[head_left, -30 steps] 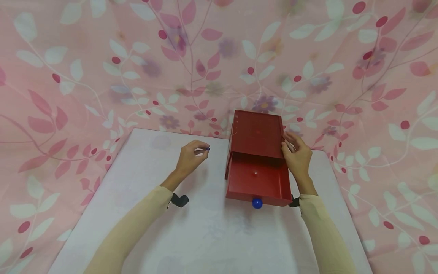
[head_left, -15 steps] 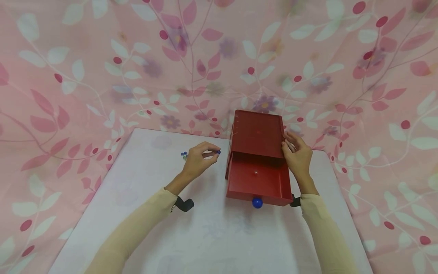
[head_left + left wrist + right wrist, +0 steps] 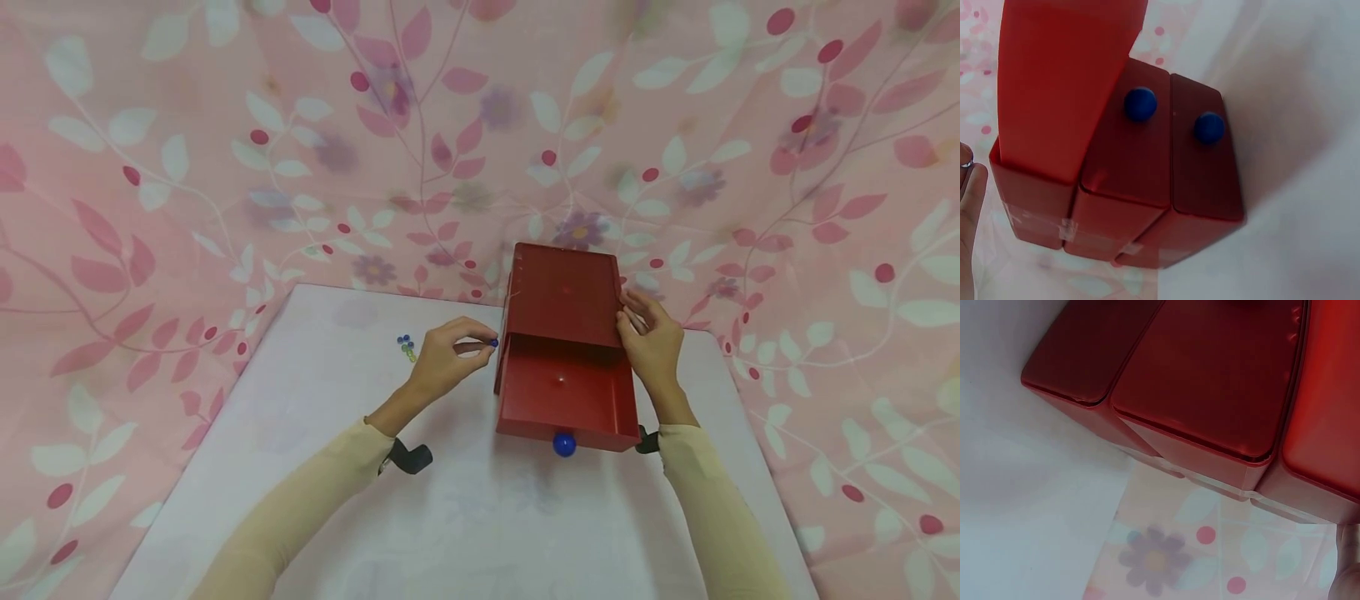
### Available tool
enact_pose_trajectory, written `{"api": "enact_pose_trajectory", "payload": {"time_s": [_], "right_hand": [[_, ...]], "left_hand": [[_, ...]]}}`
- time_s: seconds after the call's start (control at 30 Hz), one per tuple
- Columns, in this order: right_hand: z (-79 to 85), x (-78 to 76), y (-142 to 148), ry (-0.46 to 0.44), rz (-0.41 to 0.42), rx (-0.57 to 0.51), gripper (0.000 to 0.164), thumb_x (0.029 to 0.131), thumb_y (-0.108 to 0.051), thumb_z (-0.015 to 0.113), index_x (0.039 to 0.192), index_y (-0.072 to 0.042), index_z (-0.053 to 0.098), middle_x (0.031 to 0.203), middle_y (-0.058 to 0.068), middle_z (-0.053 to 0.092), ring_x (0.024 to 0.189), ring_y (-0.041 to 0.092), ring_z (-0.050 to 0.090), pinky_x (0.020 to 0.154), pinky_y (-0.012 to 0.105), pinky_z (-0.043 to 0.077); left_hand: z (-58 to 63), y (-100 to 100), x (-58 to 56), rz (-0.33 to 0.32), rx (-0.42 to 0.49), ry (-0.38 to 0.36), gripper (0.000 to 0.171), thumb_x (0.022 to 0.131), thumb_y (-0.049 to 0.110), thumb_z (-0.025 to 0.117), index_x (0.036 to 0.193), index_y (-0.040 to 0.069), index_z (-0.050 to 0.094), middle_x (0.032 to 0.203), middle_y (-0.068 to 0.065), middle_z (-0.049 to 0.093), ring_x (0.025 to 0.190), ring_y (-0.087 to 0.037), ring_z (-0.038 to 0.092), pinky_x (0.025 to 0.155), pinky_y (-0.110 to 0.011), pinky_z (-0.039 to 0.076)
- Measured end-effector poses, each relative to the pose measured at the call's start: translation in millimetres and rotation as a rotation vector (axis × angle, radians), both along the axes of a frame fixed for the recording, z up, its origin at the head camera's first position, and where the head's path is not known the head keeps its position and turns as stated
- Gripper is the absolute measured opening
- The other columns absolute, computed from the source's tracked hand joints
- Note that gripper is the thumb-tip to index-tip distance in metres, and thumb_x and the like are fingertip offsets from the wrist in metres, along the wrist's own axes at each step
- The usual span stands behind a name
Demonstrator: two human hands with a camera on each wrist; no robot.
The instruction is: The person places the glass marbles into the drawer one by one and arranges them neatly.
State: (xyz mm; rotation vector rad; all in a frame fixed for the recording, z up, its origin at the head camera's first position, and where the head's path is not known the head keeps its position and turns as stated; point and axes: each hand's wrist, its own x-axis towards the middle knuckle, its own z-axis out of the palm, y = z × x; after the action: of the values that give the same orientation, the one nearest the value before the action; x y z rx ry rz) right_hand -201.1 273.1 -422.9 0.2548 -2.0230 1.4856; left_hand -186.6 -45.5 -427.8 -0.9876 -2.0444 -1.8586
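Observation:
My left hand pinches a small dark-blue marble between thumb and finger, just left of the red drawer box. In the left wrist view the fingers show only at the left edge. The box's top drawer is pulled out, with a blue round knob on its front. Two lower drawers, each with a blue knob, are closed in the left wrist view. My right hand rests against the box's right side with its fingers lightly bent; its fingers show at the right wrist view's edge.
Several blue and green-yellow marbles lie on the white-covered table, left of my left hand. A pink cloth with leaf patterns stands behind and around the table. Black wrist mounts project below the hands.
My left hand has moved right, carrying the marble up near the box's left side. The loose marbles it had covered now show. The right hand and the box have stayed put.

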Motion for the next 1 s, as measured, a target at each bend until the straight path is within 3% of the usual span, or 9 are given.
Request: {"api": "enact_pose_trajectory", "payload": {"time_s": [0.23,0.43,0.6,0.73,0.9,1.0], "right_hand": [[-1.5,-1.8,1.2,0.004,0.006,-0.006,0.037,0.081,0.016,0.064,0.118,0.013,0.062,0.114,0.033,0.062,0.107,0.05,0.059,0.09,0.036,0.05],[-0.9,-0.9,1.2,0.005,0.004,-0.001,0.037,0.081,0.017,0.063,0.118,0.013,0.062,0.115,0.033,0.062,0.108,0.048,0.059,0.09,0.037,0.05],[-0.7,-0.3,0.6,0.002,-0.003,0.005,0.037,0.081,0.017,0.064,0.117,0.013,0.062,0.115,0.032,0.063,0.107,0.047,0.06,0.09,0.035,0.051],[-1.0,-0.3,0.5,0.003,-0.009,0.015,0.037,0.081,0.016,0.064,0.118,0.013,0.062,0.114,0.032,0.063,0.107,0.047,0.06,0.089,0.034,0.051],[-1.8,-1.1,1.2,0.005,-0.001,-0.001,0.037,0.081,0.017,0.063,0.117,0.012,0.062,0.114,0.033,0.062,0.107,0.048,0.06,0.09,0.035,0.051],[-2.1,-1.6,1.4,0.006,0.002,-0.01,0.037,0.081,0.017,0.063,0.117,0.013,0.062,0.114,0.033,0.062,0.108,0.048,0.059,0.09,0.035,0.051]], "left_hand": [[8.1,9.1,8.2,-0.035,-0.02,0.023,0.021,0.08,-0.015,0.069,0.101,-0.013,0.067,0.1,-0.023,0.065,0.094,-0.035,0.066,0.08,-0.045,0.057],[9.7,18.8,15.1,-0.093,-0.038,-0.02,0.022,0.082,-0.013,0.068,0.103,-0.009,0.067,0.103,-0.02,0.065,0.096,-0.03,0.067,0.081,-0.042,0.057],[-7.7,28.9,9.1,-0.122,-0.068,-0.025,0.022,0.083,-0.007,0.071,0.104,-0.002,0.069,0.103,-0.013,0.066,0.091,-0.022,0.067,0.08,-0.038,0.057],[-17.5,35.2,4.5,-0.131,-0.123,0.038,0.022,0.084,0.0,0.074,0.105,0.006,0.071,0.104,-0.004,0.066,0.091,-0.012,0.066,0.079,-0.031,0.057],[-16.9,41.1,4.8,-0.148,-0.195,0.157,0.021,0.085,0.004,0.074,0.105,0.008,0.071,0.105,0.0,0.066,0.095,-0.006,0.065,0.08,-0.024,0.056],[-14.4,44.7,5.6,-0.16,-0.229,0.182,0.021,0.084,0.004,0.075,0.104,0.008,0.072,0.103,0.002,0.067,0.097,-0.006,0.063,0.081,-0.022,0.055]]}}
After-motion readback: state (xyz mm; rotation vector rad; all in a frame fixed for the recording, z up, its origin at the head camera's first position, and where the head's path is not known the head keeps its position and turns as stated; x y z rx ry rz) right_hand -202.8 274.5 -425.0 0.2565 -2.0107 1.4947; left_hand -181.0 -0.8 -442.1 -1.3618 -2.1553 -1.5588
